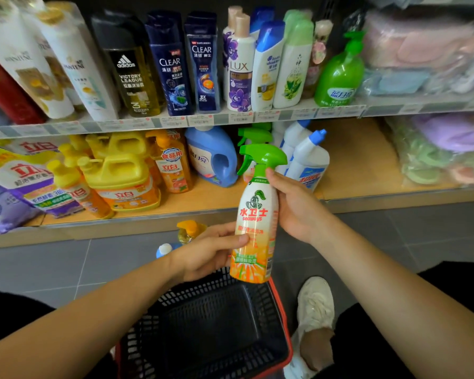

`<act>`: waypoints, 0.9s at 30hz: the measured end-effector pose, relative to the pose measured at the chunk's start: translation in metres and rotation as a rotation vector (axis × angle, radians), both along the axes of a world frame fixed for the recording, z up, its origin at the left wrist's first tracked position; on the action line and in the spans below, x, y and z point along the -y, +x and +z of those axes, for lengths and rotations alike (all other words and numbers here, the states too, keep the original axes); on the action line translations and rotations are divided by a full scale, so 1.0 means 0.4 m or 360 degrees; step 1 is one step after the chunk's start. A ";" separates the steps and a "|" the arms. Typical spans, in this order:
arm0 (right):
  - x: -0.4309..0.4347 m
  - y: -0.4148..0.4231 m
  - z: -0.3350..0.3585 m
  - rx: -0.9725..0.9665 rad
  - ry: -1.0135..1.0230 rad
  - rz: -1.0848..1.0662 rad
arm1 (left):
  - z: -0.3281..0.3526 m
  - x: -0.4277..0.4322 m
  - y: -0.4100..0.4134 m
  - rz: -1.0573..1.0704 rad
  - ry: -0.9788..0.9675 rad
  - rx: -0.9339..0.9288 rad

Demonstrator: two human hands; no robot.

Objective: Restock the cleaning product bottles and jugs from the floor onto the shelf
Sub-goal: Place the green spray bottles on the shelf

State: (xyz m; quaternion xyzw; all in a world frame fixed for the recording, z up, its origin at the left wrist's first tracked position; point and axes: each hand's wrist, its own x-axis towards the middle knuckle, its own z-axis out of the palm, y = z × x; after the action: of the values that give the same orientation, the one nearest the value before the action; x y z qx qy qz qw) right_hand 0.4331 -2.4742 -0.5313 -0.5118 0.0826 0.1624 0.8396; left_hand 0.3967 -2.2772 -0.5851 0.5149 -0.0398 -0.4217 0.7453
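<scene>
Both hands hold the spray bottle [255,214] upright. My left hand [211,250] curls round its orange lower half with the thumb across the label. My right hand [293,209] wraps the white shoulder from the right, thumb up at the neck just under the green trigger head. I hold the bottle in the air in front of the lower shelf [361,170], its base over the far rim of the basket [175,302].

That lower shelf is a wooden board with a bare stretch on its right half. The upper shelf [230,119] carries a row of shampoo and body-wash bottles. On the grey floor [39,263] below my arms sits the dark mesh basket with its red rim, and beside it is my white shoe [315,305].

On the lower shelf, from the left, stand yellow jugs [121,170], a blue jug [214,157], green-trigger sprayers [253,135] directly behind the one I hold, and white bottles with blue caps [309,160]. On the floor just past my left hand are an orange pump bottle [189,229] and a blue-and-white cap [164,248], both partly hidden by that hand.
</scene>
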 end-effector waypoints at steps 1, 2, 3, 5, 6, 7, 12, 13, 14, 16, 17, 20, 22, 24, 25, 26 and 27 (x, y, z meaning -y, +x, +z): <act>-0.004 -0.003 0.006 0.0009 0.0001 -0.0001 | 0.004 -0.002 0.000 -0.0010 0.0003 0.0030; -0.009 -0.005 0.012 0.0007 -0.0026 -0.0022 | 0.009 -0.002 -0.001 -0.0012 0.0027 0.0075; -0.015 -0.007 0.018 -0.0011 -0.0077 -0.0072 | 0.014 -0.001 -0.002 0.0003 0.0070 0.0126; -0.026 -0.009 0.028 -0.0050 -0.0197 -0.0229 | 0.026 0.005 -0.009 0.0083 0.0189 0.0269; -0.031 -0.010 0.030 -0.0050 -0.0275 -0.0303 | 0.032 0.010 -0.015 0.0140 0.0274 0.0371; -0.034 -0.012 0.029 -0.0029 -0.0368 -0.0359 | 0.037 0.013 -0.022 0.0206 0.0375 0.0479; -0.049 -0.036 0.017 0.0122 -0.0776 -0.0618 | 0.057 0.016 -0.052 0.0423 0.1020 0.1009; -0.052 -0.040 0.015 0.0143 -0.0822 -0.0657 | 0.063 0.014 -0.056 0.0414 0.1125 0.1078; -0.055 -0.041 0.014 0.0161 -0.0866 -0.0675 | 0.068 0.011 -0.060 0.0407 0.1189 0.1124; -0.057 -0.038 0.013 0.0163 -0.0866 -0.0653 | 0.075 0.003 -0.063 0.0407 0.1224 0.1162; -0.056 -0.035 0.012 0.0149 -0.0808 -0.0612 | 0.077 -0.001 -0.064 0.0405 0.1193 0.1151; -0.056 -0.033 0.001 0.0112 -0.0610 -0.0457 | 0.067 -0.015 -0.064 0.0380 0.1000 0.1056; -0.056 -0.034 -0.008 0.0102 -0.0489 -0.0401 | 0.058 -0.021 -0.060 0.0355 0.0815 0.0938; -0.051 -0.032 -0.009 0.0077 -0.0395 -0.0345 | 0.057 -0.019 -0.054 0.0328 0.0619 0.0774; -0.046 -0.030 -0.004 0.0055 -0.0352 -0.0312 | 0.060 -0.015 -0.052 0.0307 0.0540 0.0687; -0.040 -0.027 0.001 0.0040 -0.0307 -0.0271 | 0.063 -0.010 -0.050 0.0287 0.0472 0.0614; -0.033 -0.024 0.006 0.0037 -0.0262 -0.0226 | 0.065 -0.006 -0.047 0.0263 0.0411 0.0560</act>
State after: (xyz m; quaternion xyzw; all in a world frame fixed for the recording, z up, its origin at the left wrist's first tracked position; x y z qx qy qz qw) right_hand 0.4237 -2.4609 -0.5289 -0.5737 0.1220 0.0890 0.8050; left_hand 0.3778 -2.2748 -0.5590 0.6730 -0.0726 -0.2645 0.6869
